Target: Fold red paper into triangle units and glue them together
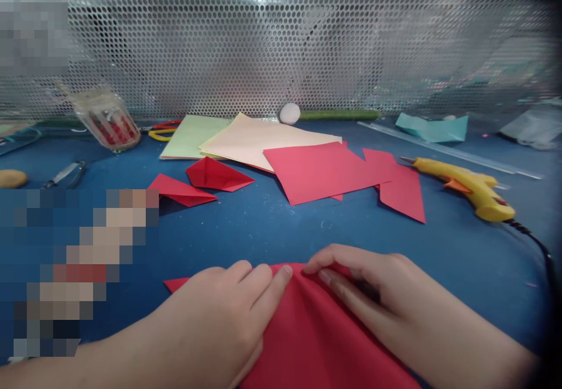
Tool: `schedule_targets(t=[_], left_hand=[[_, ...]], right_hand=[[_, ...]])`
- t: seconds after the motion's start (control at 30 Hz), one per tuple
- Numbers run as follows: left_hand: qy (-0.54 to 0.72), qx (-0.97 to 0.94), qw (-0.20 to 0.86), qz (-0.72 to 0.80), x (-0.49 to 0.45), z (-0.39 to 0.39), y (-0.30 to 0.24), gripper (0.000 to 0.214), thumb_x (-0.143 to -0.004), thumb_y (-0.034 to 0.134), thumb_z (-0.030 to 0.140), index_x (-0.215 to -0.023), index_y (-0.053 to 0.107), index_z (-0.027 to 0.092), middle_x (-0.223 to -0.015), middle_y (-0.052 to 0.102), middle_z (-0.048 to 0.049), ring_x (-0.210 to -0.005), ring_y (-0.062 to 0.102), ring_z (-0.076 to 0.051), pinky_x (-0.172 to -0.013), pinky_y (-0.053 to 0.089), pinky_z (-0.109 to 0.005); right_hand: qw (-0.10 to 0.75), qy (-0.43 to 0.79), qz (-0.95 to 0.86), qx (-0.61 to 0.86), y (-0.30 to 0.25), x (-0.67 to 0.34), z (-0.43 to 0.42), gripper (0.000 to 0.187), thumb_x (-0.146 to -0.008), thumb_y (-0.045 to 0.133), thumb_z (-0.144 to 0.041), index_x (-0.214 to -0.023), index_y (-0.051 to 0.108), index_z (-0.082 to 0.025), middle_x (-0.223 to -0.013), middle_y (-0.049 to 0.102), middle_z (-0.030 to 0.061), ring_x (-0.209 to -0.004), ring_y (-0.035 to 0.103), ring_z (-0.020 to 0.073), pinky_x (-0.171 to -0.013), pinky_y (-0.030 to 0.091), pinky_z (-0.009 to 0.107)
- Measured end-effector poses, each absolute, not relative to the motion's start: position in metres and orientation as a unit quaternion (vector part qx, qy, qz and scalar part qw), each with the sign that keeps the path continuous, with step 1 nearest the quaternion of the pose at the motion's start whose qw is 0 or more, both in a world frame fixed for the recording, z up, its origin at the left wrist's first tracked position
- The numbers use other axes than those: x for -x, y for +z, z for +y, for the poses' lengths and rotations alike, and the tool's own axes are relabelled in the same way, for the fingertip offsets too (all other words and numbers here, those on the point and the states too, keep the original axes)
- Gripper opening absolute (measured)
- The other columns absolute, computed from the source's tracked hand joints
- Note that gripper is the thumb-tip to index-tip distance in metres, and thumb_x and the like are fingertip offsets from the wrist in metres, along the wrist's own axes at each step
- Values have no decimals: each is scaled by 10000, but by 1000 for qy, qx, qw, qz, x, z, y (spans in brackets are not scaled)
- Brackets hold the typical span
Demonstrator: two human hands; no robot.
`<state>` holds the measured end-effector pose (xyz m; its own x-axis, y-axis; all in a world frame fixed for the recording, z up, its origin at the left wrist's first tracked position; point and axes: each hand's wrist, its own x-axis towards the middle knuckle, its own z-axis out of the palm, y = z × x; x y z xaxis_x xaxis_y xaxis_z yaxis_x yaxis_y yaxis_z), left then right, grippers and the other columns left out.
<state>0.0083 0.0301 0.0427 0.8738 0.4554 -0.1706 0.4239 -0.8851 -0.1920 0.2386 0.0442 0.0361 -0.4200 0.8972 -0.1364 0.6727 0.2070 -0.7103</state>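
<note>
The left hand (232, 295) lies over the far left part of a red sheet (302, 342), its fingers bent and drawn together, the index finger laid along the paper up to the far edge; its thumb is hidden, so whether it grips from beneath cannot be told. The right hand (373, 289) comes in from the opposite side, index finger and thumb converging on the far right edge, apparently with the paper pinched between them. The index fingertips stand just apart, with the top of the sheet between them. From this gap a soft ridge runs back toward the person, bearing slightly right. The sheet thus lies between both hands and on their near side; neither is clearly nearer. Its near border is cut off by the frame, so its long axis cannot be fixed. A red point (175, 285) projects beyond the left hand; its connection to the sheet is hidden.

Farther out on the blue table (246, 231), two folded red pieces (215, 175) lie ahead and to the left, flat red papers (320, 172) ahead, and a yellow glue gun (465, 187) to the right, nozzle pointing left. Behind them rest cream paper (263, 137) and green paper (191, 137), before a perforated metal screen (281, 43).
</note>
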Motion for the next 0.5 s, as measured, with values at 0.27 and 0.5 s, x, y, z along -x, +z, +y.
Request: schedule_targets(t=[0.27,0.5], left_hand=[[90,962,95,-239,-10,29,40,630,-767,563,78,-1395,600,80,-1297,707,-123,-922,714,-293,-609,602,-349],[70,964,96,-237,-6,26,38,380,-895,614,164,-1261,715,164,-1353,669,-118,-932,726,-276,-631,608,-329]], right_hand=[[153,353,-762,521,36,-240,44,298,-934,402,-294,-917,699,-312,-896,784,-55,-778,728,133,-706,556,265],[137,369,-756,523,36,-240,43,315,-944,382,-323,-927,696,-305,-911,782,-38,-792,726,151,-725,555,295]])
